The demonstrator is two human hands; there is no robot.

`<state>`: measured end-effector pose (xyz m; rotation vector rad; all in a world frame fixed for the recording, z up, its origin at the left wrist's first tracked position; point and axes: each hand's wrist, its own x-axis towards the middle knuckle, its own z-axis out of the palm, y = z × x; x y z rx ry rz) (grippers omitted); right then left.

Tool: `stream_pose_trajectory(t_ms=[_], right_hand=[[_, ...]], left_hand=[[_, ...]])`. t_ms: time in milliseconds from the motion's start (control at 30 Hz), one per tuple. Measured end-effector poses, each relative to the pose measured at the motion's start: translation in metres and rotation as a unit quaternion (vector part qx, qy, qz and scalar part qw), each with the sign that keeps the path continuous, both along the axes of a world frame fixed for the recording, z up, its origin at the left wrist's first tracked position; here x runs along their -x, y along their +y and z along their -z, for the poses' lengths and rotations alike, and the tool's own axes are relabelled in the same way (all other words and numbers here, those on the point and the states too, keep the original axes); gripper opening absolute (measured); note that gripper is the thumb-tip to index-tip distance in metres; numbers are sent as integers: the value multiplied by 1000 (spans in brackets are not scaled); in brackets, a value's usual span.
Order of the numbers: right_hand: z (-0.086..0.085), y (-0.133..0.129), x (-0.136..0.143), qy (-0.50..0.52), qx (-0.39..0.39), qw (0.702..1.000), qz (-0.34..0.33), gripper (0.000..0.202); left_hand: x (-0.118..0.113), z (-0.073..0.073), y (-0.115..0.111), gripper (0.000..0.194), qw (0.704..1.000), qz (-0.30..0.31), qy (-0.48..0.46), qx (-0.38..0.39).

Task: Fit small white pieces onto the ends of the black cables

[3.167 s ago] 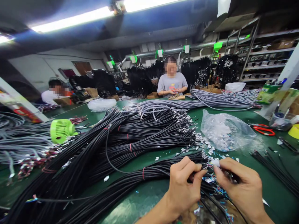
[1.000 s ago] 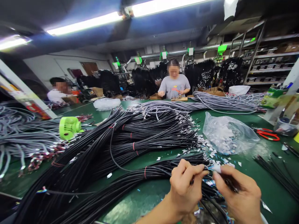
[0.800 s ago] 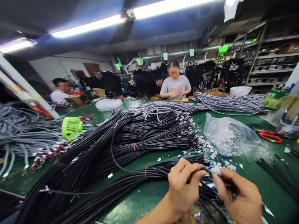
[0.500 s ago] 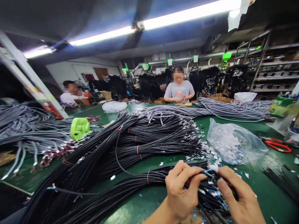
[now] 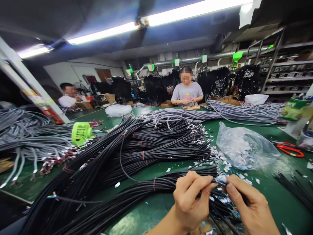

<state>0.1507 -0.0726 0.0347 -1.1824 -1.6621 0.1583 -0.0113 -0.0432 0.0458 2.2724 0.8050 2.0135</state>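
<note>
Our left hand [image 5: 192,197] pinches a thin black cable [image 5: 214,180] near its end, above the glossy green table [image 5: 133,213]; our right hand [image 5: 250,202] grips the white wrap [image 5: 222,179] there. Matte black bundles [image 5: 122,200] curve alongside; a crinkled clear bag [image 5: 244,148] lies beyond.

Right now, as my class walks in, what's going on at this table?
A person is handling one thin black cable at a green table. The left hand pinches it near its end, while the right hand pinches a small white piece at that end; its material is unclear. A bundle of black cables with a red band lies to the left, and a clear plastic bag of white scraps beyond the right hand.
</note>
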Motion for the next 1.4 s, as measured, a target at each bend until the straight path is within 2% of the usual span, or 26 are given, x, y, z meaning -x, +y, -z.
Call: stream_pose_trajectory(t_ms=[200,367,433,567,700,867,967,1067,1133,1200,1300,1400], right_hand=[[-2,0,2,9,-9,1000,6,19],[2,1,2,18,27,999,-7,22],[4,1,2,18,19,1000,6,21],[6,-2,3,1,-50,997,53,17],[5,-5,5,-9,-92,994,64,13],[5,-7,4,-13,-116,992,49,11],[5,-7,3,-22,-130,990,39,13],[5,-6,0,-24,-128,991,17,13],[5,-6,-2,-15,-115,993,26,10],[3,-6,-3,12,-81,996,38,9],[-5,-7,0,84,-22,996,11,22],[-14,-9,6,117,-8,993,-3,16]], left_hand=[[-1,2,1,22,997,-45,0,-61],[-3,6,1,22,992,-74,20,-101],[-4,8,1,21,992,-74,27,-95],[-2,7,0,14,996,-55,64,-39],[1,-3,0,16,995,9,89,50],[2,-17,0,38,969,107,70,213],[2,-20,3,48,930,191,55,308],[2,-21,8,52,868,299,35,394],[3,-22,8,53,850,326,27,413],[2,-22,7,53,867,298,27,398],[1,-19,2,49,906,226,49,354],[0,-15,-1,42,925,184,98,318]])
